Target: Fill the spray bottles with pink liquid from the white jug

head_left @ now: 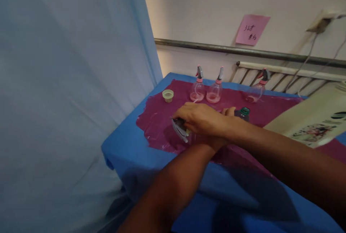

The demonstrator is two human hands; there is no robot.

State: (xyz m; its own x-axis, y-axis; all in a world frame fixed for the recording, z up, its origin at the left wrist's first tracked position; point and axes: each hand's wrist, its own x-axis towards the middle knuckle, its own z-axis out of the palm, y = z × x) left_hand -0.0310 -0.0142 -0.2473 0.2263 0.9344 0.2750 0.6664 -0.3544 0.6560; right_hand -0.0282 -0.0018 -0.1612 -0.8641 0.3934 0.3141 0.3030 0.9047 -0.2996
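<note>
My forearms cross, the right over the left. My right hand [198, 117], on the left side, has its fingers wrapped round a grey spray-bottle trigger head [180, 130]; whether a bottle is beneath it cannot be made out. Behind the right forearm, only a few fingers of my left hand [229, 111] show, curled against a dark bottle with an uncapped green neck [244, 112]. Beyond the hands stand two clear spray bottles [197, 90] [214, 91] with pink liquid. A third spray bottle [255, 90] tilts farther right.
A small pale cup [168, 96] stands on the crimson plastic sheet [156, 117] over the blue-covered table [121, 146]. At right is a large cream jug [305, 121] with a label. A blue curtain [67, 81] hangs left. Behind run a metal rail [216, 47] and hanging cables [309, 54].
</note>
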